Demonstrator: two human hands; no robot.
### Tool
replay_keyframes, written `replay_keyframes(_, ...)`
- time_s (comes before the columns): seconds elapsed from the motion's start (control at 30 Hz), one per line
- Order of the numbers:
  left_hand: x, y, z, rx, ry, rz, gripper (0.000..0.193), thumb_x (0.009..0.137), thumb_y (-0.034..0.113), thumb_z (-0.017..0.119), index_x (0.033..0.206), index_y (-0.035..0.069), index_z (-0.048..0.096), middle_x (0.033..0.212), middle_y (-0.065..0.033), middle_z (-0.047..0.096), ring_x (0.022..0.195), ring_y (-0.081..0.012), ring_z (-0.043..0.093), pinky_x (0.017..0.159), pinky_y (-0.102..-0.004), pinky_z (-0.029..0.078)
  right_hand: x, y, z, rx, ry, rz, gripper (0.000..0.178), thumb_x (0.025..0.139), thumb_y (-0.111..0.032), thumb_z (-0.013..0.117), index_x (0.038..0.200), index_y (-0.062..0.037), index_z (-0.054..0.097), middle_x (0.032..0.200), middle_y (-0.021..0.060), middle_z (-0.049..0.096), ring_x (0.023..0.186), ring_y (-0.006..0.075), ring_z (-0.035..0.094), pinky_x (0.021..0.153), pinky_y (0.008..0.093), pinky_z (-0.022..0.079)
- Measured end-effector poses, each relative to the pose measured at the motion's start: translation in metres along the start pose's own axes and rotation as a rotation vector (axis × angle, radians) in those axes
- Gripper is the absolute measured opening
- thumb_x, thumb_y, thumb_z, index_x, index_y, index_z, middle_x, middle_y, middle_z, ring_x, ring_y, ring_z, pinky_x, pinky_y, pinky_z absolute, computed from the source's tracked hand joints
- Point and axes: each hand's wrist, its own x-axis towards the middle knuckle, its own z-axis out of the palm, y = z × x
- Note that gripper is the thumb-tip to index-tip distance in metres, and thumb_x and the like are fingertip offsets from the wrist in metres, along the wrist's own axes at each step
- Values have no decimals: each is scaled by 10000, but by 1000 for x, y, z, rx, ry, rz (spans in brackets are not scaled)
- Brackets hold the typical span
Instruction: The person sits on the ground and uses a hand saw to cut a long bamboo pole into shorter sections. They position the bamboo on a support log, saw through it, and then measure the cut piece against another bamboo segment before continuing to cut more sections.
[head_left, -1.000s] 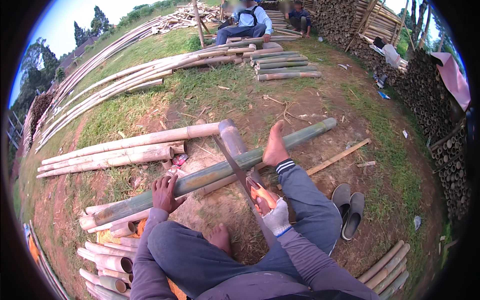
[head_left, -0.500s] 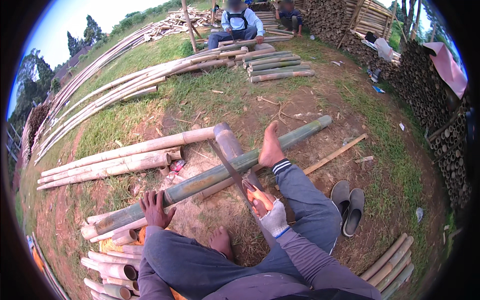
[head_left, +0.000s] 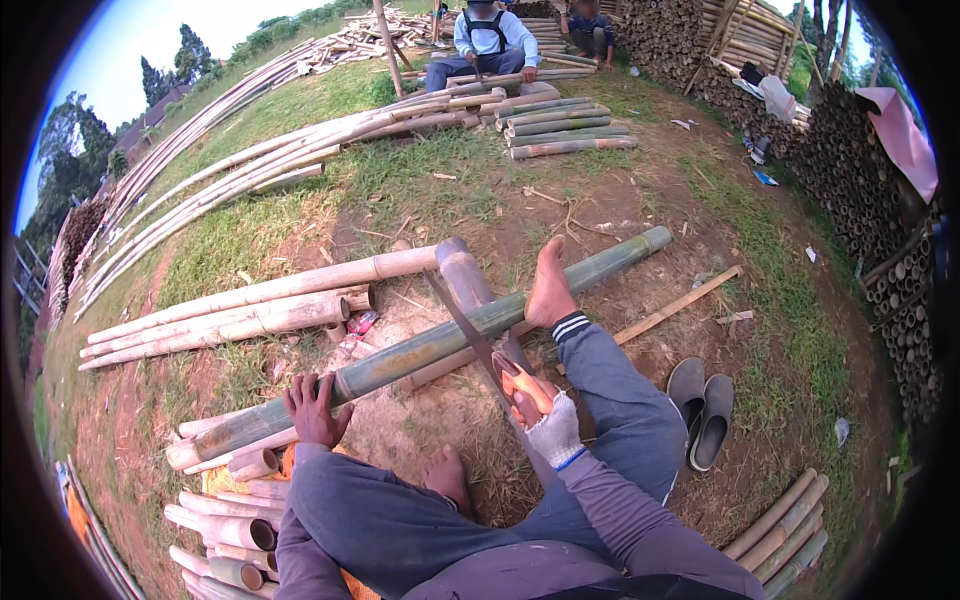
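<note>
A long green bamboo pole (head_left: 420,358) lies slantwise in front of me, propped on a thicker bamboo piece (head_left: 464,278). On its near left part rests my left hand (head_left: 318,410), bare, fingers spread over the top. My right hand (head_left: 552,425), in a whitish fingerless glove, is closed around the orange handle (head_left: 526,388) of a handsaw. The saw's long blade (head_left: 462,322) crosses the pole at its middle; whether its teeth are in a cut I cannot tell. My bare foot (head_left: 550,288) presses on the pole right of the blade.
Pale bamboo poles (head_left: 260,298) lie left, with short cut pieces (head_left: 240,535) at lower left. A flat bamboo strip (head_left: 680,304) and dark slip-on shoes (head_left: 710,420) are at right. Beyond sit two people (head_left: 490,45) near green bamboo lengths (head_left: 570,130) and tall stacks (head_left: 850,160).
The whole view has shifted slightly. Both hands, the saw and my foot keep nearly the same places on the pole; any saw stroke is too small to make out.
</note>
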Motion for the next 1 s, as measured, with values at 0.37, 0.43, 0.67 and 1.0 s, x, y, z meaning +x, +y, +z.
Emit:
replay_keyframes(0.37,-3,6,3,-20,-53,-83,795,803,332,885,1521,260,550,1510,-116,488,1513,-400,347,1262,-675,148,1,-4,-4,-41,7,57,374,1006,-238,749,1269,22,695,1051,157,767,935,221,732,838,361,560)
replay_keyframes(0.43,-5,4,6,-11,-53,-99,806,799,329,891,1525,261,547,1541,-119,469,1527,-394,334,1265,-680,130,2,-5,-2,-48,4,1,332,1034,-232,722,1248,19,685,949,93,739,796,138,694,699,304,539)
replay_keyframes(0.67,-2,-1,18,-14,-55,-120,811,785,320,906,1514,277,555,1586,-140,436,1544,-381,317,1279,-673,91,1,-7,-1,-132,16,-86,303,1054,-233,706,1225,16,679,885,57,720,705,96,678,617,274,531)
replay_keyframes(1.0,1,-1,13,-73,-71,-116,779,798,308,896,1503,281,567,1576,-128,462,1543,-388,326,1280,-670,85,-1,10,-2,-10,-19,62,339,1039,-252,722,1262,1,682,953,84,738,813,141,702,701,298,545)
